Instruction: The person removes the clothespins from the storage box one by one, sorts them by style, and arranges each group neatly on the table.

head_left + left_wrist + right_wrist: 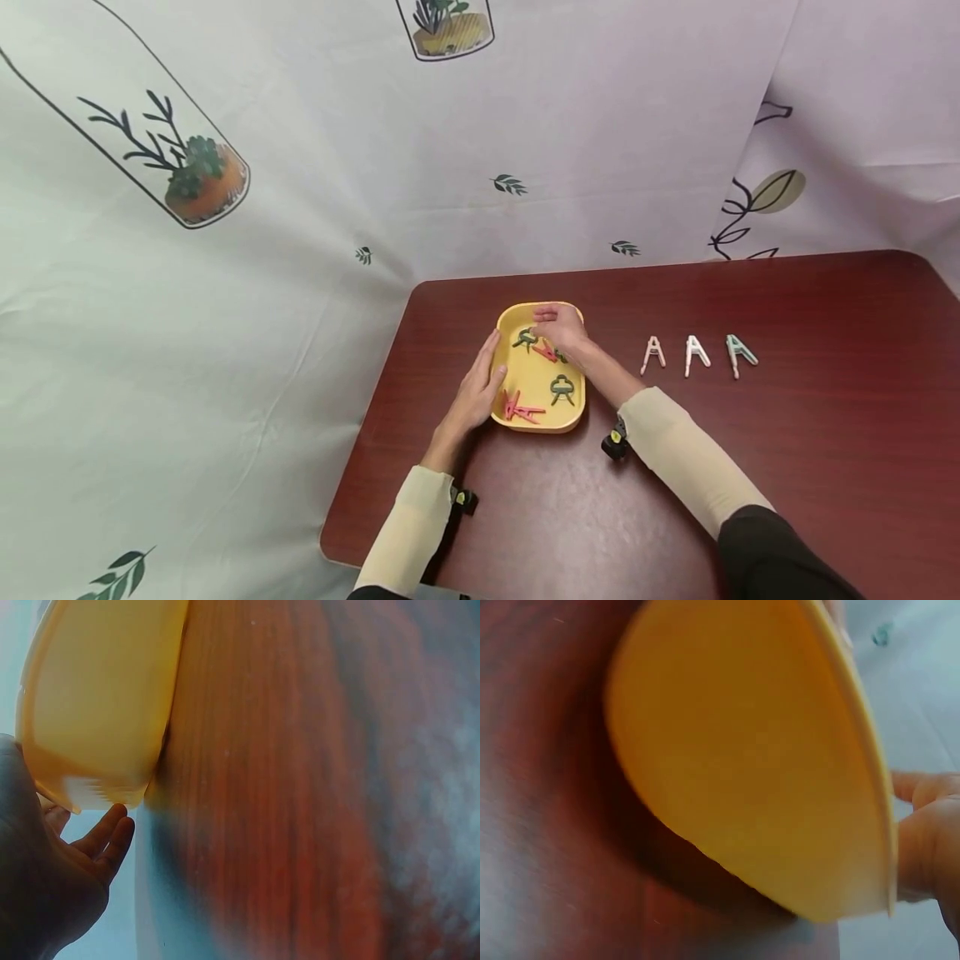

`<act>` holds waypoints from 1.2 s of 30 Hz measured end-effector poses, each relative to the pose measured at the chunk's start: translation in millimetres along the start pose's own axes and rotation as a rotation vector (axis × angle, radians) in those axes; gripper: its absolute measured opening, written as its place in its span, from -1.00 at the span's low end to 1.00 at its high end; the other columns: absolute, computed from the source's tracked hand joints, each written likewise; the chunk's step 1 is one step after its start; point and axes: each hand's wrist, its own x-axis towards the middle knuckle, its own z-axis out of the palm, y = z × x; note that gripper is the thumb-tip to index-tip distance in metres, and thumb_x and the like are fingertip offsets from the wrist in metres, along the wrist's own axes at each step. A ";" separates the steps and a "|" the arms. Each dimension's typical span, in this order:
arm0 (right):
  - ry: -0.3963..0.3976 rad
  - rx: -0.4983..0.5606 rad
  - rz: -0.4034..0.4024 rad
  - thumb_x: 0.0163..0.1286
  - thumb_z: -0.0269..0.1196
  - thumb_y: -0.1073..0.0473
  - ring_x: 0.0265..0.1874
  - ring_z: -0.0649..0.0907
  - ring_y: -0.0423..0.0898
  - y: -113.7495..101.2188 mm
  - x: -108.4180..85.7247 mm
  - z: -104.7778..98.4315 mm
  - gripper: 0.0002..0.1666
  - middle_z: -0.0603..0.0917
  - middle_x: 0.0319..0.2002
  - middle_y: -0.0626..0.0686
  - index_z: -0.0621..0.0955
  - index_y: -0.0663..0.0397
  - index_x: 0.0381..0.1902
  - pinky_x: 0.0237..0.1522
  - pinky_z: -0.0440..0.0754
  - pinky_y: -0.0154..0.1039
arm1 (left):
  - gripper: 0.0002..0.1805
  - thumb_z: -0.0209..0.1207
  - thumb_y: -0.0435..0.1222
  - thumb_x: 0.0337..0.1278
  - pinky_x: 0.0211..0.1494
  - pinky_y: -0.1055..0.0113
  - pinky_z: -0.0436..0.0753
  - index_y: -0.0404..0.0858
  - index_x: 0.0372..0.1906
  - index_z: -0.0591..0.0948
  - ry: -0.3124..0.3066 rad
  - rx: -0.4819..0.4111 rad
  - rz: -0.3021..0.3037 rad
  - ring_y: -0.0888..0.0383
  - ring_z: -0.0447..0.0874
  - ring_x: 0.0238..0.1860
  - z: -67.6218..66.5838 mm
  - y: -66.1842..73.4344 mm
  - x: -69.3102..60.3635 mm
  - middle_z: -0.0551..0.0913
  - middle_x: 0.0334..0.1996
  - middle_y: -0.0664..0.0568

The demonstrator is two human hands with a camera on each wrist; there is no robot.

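Note:
A yellow tray stands on the table, holding red clips and dark green clips. Against its left side lies my left hand, fingers straight; in the left wrist view that hand touches the outside of the tray. My right hand is over the tray's far right part, above a green and a red clip. Whether its fingertips touch a clip is hidden. In the right wrist view the tray wall covers most of the right hand.
Three clips stand in a row right of the tray on the dark red table: a pink one, a white one and a teal and white one. Behind the table hangs a patterned pale cloth.

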 end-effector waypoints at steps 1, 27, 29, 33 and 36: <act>0.015 -0.006 0.001 0.36 0.36 0.48 0.17 0.66 0.18 1.2 -2.5 3.4 -0.46 0.66 0.22 0.36 0.59 0.44 0.29 0.14 0.69 -0.11 | -0.34 -0.03 -0.29 0.70 0.65 -0.08 0.11 -0.32 0.71 0.10 0.002 0.000 0.000 -0.02 0.06 0.67 -0.4 0.1 0.0 0.08 0.71 -0.07; -0.086 -0.367 -0.210 0.22 0.47 0.47 -0.12 0.73 0.06 17.3 -18.0 20.3 -0.57 0.76 -0.11 0.19 0.69 0.35 0.06 -0.02 0.71 -0.11 | -0.33 0.00 -0.31 0.67 0.63 -0.07 0.16 -0.35 0.69 0.12 0.005 0.028 0.009 -0.01 0.08 0.67 0.5 -0.8 2.9 0.10 0.70 -0.08; -0.111 -0.315 -0.218 0.25 0.43 0.50 -0.09 0.74 0.08 17.5 -18.1 20.3 -0.58 0.76 -0.08 0.21 0.68 0.38 0.09 0.00 0.72 -0.12 | -0.33 -0.01 -0.29 0.68 0.63 -0.08 0.16 -0.34 0.69 0.12 0.000 0.022 0.002 -0.01 0.08 0.67 0.4 -0.6 2.2 0.09 0.70 -0.07; -0.118 -0.232 -0.225 0.32 0.39 0.52 -0.04 0.74 0.11 17.4 -19.7 20.9 -0.59 0.75 -0.03 0.24 0.66 0.40 0.13 0.05 0.72 -0.10 | -0.32 -0.01 -0.27 0.68 0.64 -0.08 0.15 -0.32 0.70 0.11 -0.005 0.017 -0.010 0.00 0.07 0.67 -0.1 0.8 0.6 0.09 0.71 -0.07; -0.116 -0.190 -0.224 0.35 0.39 0.51 -0.02 0.74 0.12 17.7 -20.2 22.0 -0.60 0.76 -0.02 0.25 0.65 0.40 0.14 0.06 0.72 -0.10 | -0.32 -0.01 -0.26 0.69 0.64 -0.07 0.15 -0.31 0.71 0.11 -0.005 0.019 -0.019 0.00 0.07 0.67 -0.3 1.8 -0.7 0.08 0.71 -0.07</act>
